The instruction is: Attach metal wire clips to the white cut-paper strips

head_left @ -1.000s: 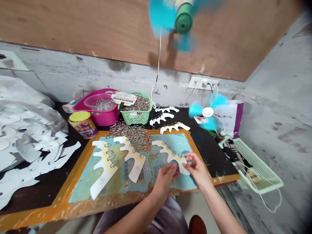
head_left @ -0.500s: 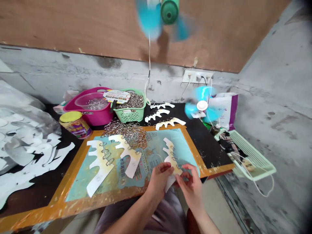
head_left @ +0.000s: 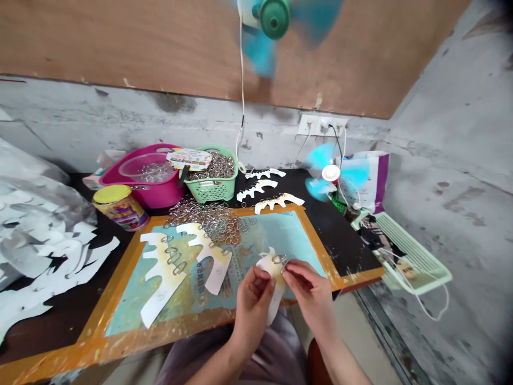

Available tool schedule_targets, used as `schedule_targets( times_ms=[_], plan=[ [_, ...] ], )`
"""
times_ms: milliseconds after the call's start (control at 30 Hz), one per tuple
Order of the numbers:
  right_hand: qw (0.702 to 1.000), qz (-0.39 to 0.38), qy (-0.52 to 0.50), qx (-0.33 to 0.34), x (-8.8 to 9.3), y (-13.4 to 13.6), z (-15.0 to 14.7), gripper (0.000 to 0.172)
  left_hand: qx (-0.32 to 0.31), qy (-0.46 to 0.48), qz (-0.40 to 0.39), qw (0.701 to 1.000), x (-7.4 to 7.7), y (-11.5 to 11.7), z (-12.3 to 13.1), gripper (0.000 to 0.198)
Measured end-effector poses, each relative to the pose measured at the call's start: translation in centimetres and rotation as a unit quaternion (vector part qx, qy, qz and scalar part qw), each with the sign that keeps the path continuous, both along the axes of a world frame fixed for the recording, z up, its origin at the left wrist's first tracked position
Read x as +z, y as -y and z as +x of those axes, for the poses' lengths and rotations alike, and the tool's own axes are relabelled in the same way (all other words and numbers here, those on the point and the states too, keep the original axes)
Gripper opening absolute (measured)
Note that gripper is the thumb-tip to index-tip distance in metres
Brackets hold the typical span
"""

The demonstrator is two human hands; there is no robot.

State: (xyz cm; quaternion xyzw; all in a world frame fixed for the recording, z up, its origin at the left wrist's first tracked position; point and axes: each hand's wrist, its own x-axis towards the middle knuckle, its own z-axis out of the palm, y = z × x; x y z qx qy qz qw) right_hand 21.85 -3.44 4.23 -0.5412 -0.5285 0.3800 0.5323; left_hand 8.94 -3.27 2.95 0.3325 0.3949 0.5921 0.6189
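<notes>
Paper cut-out (head_left: 271,278) held over the near edge of the painted board (head_left: 276,235), your left hand (head_left: 252,310) closed on it; your right hand (head_left: 310,291) pinches a metal ring (head_left: 278,260) at its top edge. Beyond the board: loose rings (head_left: 208,222), then a green basket (head_left: 206,190).

One of six scalloped white paper cutouts (head_left: 268,267) is being held by two hands (head_left: 252,310) (head_left: 308,289), near two spinning blue fans (head_left: 274,18) (head_left: 331,172).

I see a gray, patchy concrete wall (head_left: 120,123) with a white wall socket (head_left: 323,124). A big brown wood board (head_left: 160,43) is above it. A dark desk (head_left: 344,240) stands over the gray floor (head_left: 360,331).
</notes>
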Motion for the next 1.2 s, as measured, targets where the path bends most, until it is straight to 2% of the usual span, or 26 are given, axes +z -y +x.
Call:
schedule_targets(
  times_ms=[133,267,367,467,633,733,800,867,1000,1200],
  plan=[
    [0.995,0.014,0.007,0.096,1.3,-0.9,-0.7,0.008,0.033,-0.052,0.023,0.998,0.2,1.1,-1.4,0.030],
    [0.986,0.005,-0.003,0.164,1.5,-1.8,-1.0,0.012,0.072,-0.019,0.018,0.997,-0.8,3.0,-1.8,0.027],
    [0.982,0.000,0.006,0.187,1.4,-2.2,-1.0,0.012,0.096,-0.004,0.029,0.995,-1.1,4.1,-1.3,0.028],
    [0.986,0.007,0.023,0.165,1.1,-2.4,-1.0,0.009,0.087,-0.012,0.031,0.996,-0.9,4.0,-0.7,0.031],
    [0.998,0.011,-0.018,0.066,0.3,-1.9,-0.5,0.009,0.122,-0.066,0.015,0.990,-1.3,1.5,-1.6,0.037],
    [0.996,-0.001,-0.088,0.004,-0.3,-1.6,-0.3,0.009,0.074,0.000,-0.039,0.996,-1.4,0.5,-2.3,0.043],
    [0.989,-0.030,-0.142,0.009,-0.5,-1.6,-0.4,0.012,0.041,0.054,-0.070,0.995,-1.2,0.4,-2.4,0.049],
    [0.983,-0.059,-0.167,0.039,-0.6,-1.6,-0.6,0.014,0.035,0.076,-0.080,0.993,-0.9,0.4,-2.3,0.052],
    [0.988,-0.081,-0.112,0.064,-0.4,-1.5,-0.9,0.017,0.044,0.071,-0.070,0.994,-0.6,0.6,-2.0,0.053],
    [0.995,-0.057,-0.027,0.078,-0.6,-1.6,-0.9,0.019,0.027,0.025,-0.029,0.999,-0.7,0.7,-2.1,0.048]
  ],
)
